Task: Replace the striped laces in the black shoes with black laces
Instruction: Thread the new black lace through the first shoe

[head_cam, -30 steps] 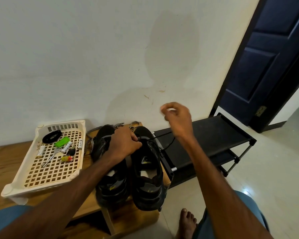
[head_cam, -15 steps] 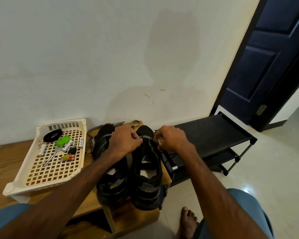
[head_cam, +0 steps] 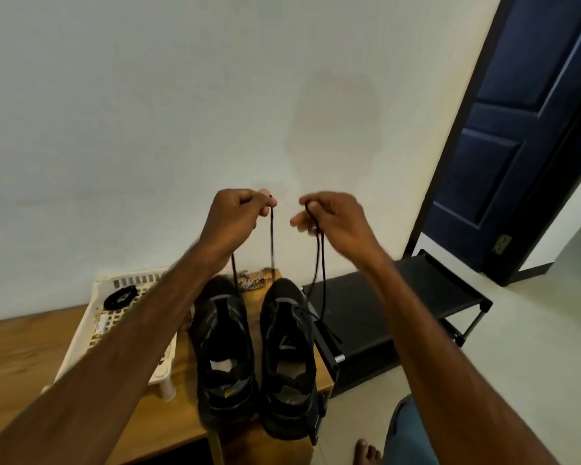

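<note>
A bare foot (head_cam: 366, 451) stood on the floor at the bottom. Two arms reached up and away from it.

Two black shoes sat side by side on a wood bench (head_cam: 14, 347), toes to the wall. The left shoe (head_cam: 222, 347) had no lace in it that I could see. The right shoe (head_cam: 289, 357) sat at the bench's right end, and a black lace (head_cam: 322, 263) went up from its front holes.

A white tray (head_cam: 81, 340) lay just left of the shoes, partly under the left arm. A black band (head_cam: 120, 296) lay in its far end. A low black rack (head_cam: 383, 313) stood just right of the bench.

The striped laces (head_cam: 254, 280) lay in a little heap on the bench, past the toes, between the two shoes.

Both hands were up high, over the shoes and near each other but not touching. The left hand (head_cam: 235, 219) was curled, and its thumb and first finger pinched one end of the black lace, so the tip stuck out just past the fingertips. The lace hung straight down from there. The right hand (head_cam: 332, 219) pinched the other part, which ran over its fingers and down to the right shoe.

Behind the hands was a white wall (head_cam: 148, 112). A dark blue door (head_cam: 517, 95) stood at the far right.
</note>
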Available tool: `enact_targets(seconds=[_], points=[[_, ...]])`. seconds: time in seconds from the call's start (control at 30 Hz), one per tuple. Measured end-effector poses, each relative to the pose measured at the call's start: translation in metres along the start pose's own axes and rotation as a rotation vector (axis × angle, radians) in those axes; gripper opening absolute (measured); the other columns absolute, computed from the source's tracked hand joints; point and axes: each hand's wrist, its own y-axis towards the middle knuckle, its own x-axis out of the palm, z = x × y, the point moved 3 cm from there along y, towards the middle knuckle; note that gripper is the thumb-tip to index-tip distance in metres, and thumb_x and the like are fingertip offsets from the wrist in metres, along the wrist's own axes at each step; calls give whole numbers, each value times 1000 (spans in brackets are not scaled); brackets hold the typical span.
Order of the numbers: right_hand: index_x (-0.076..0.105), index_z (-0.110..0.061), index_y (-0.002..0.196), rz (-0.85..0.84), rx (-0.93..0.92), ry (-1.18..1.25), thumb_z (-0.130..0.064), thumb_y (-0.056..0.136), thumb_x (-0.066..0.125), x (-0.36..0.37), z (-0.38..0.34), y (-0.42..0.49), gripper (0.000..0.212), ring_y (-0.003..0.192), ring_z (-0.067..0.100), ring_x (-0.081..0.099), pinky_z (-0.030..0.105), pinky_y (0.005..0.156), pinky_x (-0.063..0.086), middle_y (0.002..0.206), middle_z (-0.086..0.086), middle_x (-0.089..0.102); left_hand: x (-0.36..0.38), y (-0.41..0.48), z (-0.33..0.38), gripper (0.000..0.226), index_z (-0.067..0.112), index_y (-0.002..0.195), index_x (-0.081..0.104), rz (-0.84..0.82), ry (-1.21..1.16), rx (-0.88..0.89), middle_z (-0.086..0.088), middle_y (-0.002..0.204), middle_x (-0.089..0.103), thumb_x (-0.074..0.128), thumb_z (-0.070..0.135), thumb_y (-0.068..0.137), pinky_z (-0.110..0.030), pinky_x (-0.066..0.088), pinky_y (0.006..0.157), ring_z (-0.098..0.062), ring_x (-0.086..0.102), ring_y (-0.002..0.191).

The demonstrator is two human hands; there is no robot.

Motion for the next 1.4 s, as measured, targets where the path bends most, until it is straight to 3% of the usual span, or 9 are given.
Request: enact_targets(seconds=[0.2,0.33,0.6,0.7,0.8,0.93,1.07,1.2,1.4], points=[[71,-1,77,165,-168,-307,-20,106,51,-54,-117,42,40,64,8,67,29,77,55,71,-3,71,-8,29,86,45,4,79,76,-8,217,105,4,73,71,55,36,103,-28,45,74,0,57,59],[63,-8,68,210,-88,-56,-27,106,45,-77,-160,56,46,66,14,57,34,75,51,64,-6,60,-16,36,132,46,1,82,74,56,261,138,2,74,71,51,35,103,-35,50,83,-13,66,77],[64,-14,97,181,-78,317,-26,110,41,-108,-241,76,29,86,19,71,36,82,59,95,6,74,-18,50,193,24,12,94,64,-122,-143,-15,1,90,80,54,32,103,-35,54,83,-18,75,92],[65,-11,101,200,-120,378,-20,109,38,-117,-261,79,30,62,16,64,31,60,57,77,5,68,-12,47,195,25,9,93,65,-162,-214,-9,-5,93,80,54,29,103,-42,55,88,-20,77,88],[70,-7,103,221,-123,283,-18,105,40,-119,-263,79,32,47,10,45,20,43,35,68,2,58,-5,42,189,24,7,88,64,-127,-356,-25,-8,85,78,58,27,101,-41,60,80,-23,77,77],[76,-7,102,267,-103,-27,-25,105,41,-102,-212,66,39,42,-2,49,16,47,35,68,-7,63,3,34,161,35,12,75,64,-5,-244,12,1,66,64,63,39,99,-22,46,50,-13,53,54],[81,-13,95,192,15,-202,-41,110,39,-62,-96,31,53,59,3,58,29,70,47,68,-5,67,23,4,74,26,27,95,68,-102,411,161,9,79,69,76,48,85,-27,50,68,-11,66,74],[82,-11,95,-12,221,-67,-41,110,44,5,24,-16,50,59,4,54,23,60,38,71,-5,66,44,-45,-54,38,35,119,64,-462,915,26,11,108,71,71,39,82,-28,53,87,-14,67,102],[82,-15,93,-118,386,55,-23,102,58,71,118,-54,26,74,10,65,21,66,49,82,2,75,58,-56,-126,20,22,110,70,-339,906,-17,-1,105,72,53,28,101,-37,56,85,-21,68,98]])
